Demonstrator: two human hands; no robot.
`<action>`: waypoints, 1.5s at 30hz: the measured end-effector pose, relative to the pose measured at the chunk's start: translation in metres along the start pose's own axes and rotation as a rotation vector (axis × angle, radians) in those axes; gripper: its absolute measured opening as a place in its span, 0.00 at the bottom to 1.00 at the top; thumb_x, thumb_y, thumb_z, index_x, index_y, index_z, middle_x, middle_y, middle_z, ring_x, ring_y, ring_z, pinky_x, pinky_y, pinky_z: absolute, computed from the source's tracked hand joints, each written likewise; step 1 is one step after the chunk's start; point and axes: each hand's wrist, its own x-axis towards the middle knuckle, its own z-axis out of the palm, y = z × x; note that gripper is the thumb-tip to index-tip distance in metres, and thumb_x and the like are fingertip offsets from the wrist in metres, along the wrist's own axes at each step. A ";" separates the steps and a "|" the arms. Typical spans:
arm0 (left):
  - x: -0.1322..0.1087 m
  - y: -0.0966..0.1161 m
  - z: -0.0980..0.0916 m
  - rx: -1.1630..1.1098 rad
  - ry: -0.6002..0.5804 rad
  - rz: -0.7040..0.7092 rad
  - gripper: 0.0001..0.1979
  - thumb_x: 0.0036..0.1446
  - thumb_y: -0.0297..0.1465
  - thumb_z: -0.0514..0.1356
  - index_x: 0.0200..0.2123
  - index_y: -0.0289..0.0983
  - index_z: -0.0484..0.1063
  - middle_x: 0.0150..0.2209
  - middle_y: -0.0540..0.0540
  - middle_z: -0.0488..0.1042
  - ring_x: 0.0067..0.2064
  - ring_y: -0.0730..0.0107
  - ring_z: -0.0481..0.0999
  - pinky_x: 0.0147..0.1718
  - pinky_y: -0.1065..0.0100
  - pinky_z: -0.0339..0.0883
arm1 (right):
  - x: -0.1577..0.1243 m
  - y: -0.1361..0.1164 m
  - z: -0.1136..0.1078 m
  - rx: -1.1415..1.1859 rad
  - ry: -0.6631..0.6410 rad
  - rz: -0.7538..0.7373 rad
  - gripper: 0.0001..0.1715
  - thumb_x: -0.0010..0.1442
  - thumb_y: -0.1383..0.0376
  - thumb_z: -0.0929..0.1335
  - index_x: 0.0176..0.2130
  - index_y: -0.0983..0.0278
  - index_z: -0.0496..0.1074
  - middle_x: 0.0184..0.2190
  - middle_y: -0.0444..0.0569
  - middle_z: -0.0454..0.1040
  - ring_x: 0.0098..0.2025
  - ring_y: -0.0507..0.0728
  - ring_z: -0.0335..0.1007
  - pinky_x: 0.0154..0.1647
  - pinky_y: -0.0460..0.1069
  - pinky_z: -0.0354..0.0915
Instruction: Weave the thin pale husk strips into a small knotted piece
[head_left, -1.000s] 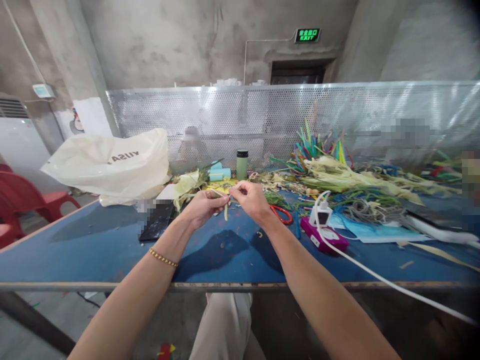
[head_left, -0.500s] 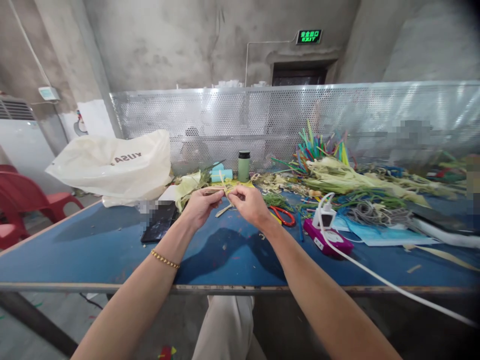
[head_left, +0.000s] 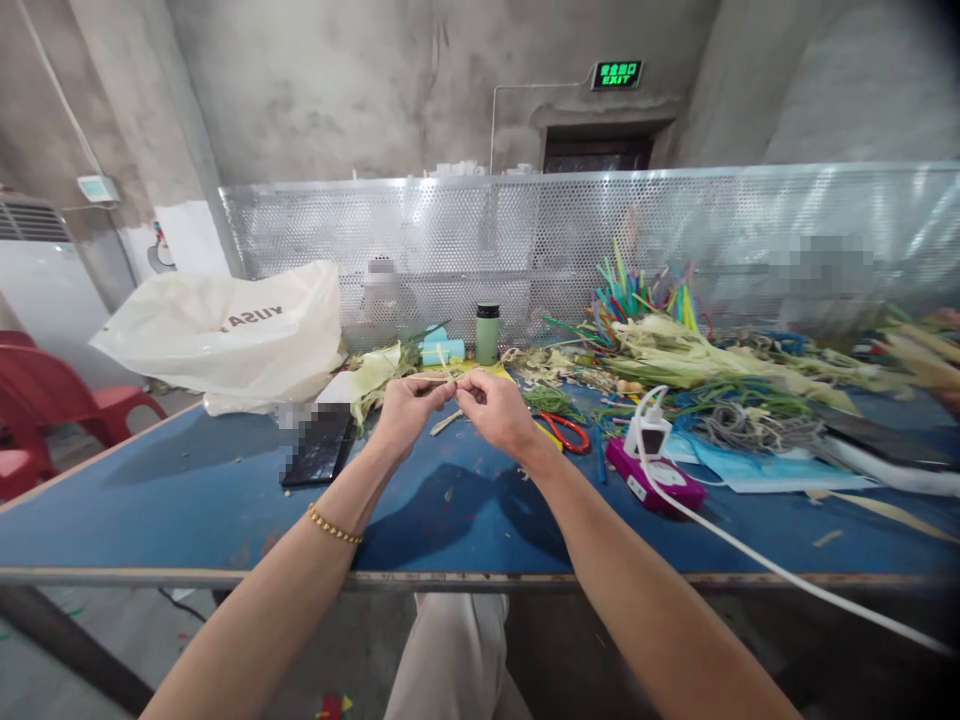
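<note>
My left hand [head_left: 409, 408] is pinched on a thin pale strip, which looks like corn husk [head_left: 429, 378], above the blue table. Close against it, my right hand [head_left: 496, 408] has thumb and forefinger pressed together on the same small piece. The fingertips of both hands almost meet, and they hide most of what lies between them. A short pale end sticks up there. Below the hands, another loose husk strip [head_left: 445, 423] lies on the table [head_left: 450, 530].
Left are a white bag [head_left: 240, 320] and a dark flat device [head_left: 321, 452]. A green bottle [head_left: 487, 335] stands behind my hands. Right lie red-handled scissors [head_left: 568, 434], husks [head_left: 675, 345], wire coils [head_left: 742, 425] and a purple power strip [head_left: 658, 480] with a white cable.
My fingertips have drawn slightly closer together, and my right hand has turned a little, with its knuckles more upward. At the far right edge, a blurred tan shape has come into view.
</note>
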 end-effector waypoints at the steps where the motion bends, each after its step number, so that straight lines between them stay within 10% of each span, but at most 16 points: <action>1: 0.000 -0.001 0.001 -0.007 -0.005 0.004 0.10 0.43 0.35 0.67 0.24 0.32 0.77 0.25 0.48 0.72 0.25 0.77 0.62 0.24 0.71 0.55 | 0.000 0.000 0.000 -0.010 0.001 -0.006 0.08 0.56 0.68 0.64 0.26 0.65 0.69 0.22 0.43 0.69 0.25 0.49 0.59 0.29 0.45 0.54; 30: 0.001 -0.008 -0.005 -0.167 -0.037 -0.065 0.11 0.43 0.34 0.68 0.24 0.32 0.73 0.20 0.52 0.65 0.24 0.78 0.60 0.25 0.71 0.53 | -0.001 0.002 0.000 -0.143 -0.078 -0.150 0.10 0.59 0.69 0.63 0.26 0.63 0.62 0.25 0.44 0.66 0.29 0.52 0.59 0.32 0.46 0.53; 36: 0.001 -0.002 -0.005 -0.077 -0.036 -0.039 0.14 0.42 0.35 0.69 0.32 0.32 0.78 0.22 0.51 0.69 0.24 0.78 0.61 0.26 0.71 0.56 | 0.004 0.003 -0.017 -0.140 0.217 -0.141 0.10 0.61 0.65 0.63 0.30 0.65 0.69 0.29 0.48 0.68 0.30 0.52 0.61 0.33 0.47 0.56; 45: 0.002 -0.001 -0.006 -0.155 -0.065 -0.049 0.14 0.42 0.35 0.69 0.32 0.32 0.78 0.24 0.49 0.71 0.25 0.77 0.63 0.26 0.71 0.56 | 0.002 0.000 -0.009 -0.044 0.041 -0.026 0.07 0.57 0.67 0.67 0.27 0.65 0.71 0.23 0.44 0.71 0.27 0.51 0.64 0.31 0.46 0.57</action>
